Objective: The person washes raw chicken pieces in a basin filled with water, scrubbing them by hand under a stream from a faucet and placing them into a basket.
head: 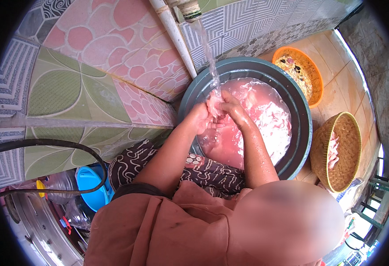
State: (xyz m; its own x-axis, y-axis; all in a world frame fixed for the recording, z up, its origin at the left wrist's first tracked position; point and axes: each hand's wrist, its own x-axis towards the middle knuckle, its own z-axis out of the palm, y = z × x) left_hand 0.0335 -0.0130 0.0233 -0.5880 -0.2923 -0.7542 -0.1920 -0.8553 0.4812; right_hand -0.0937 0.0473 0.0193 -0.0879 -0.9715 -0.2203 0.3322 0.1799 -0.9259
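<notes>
Water runs from a tap (190, 13) onto a pale pink piece of raw meat (215, 103), seemingly poultry, between my two hands. My left hand (203, 120) is cupped, palm up, at the meat's lower side, its fingers spread. From the other side my right hand (231, 107) grips the meat with thumb and fingers. Both are over a large dark green plastic tub (300, 109), filled with pinkish water. More pale meat (274, 123) lies in the water on the tub's right side, partly lost in glare.
An orange bowl (319, 83) with yellowish scraps stands beyond the tub on the tiled floor. A woven bamboo basket (350, 149) holding some raw meat is at the right. Left are a tiled wall (104, 89), a black hose (64, 143), a blue plastic container (91, 191) and plastic bottles (78, 212).
</notes>
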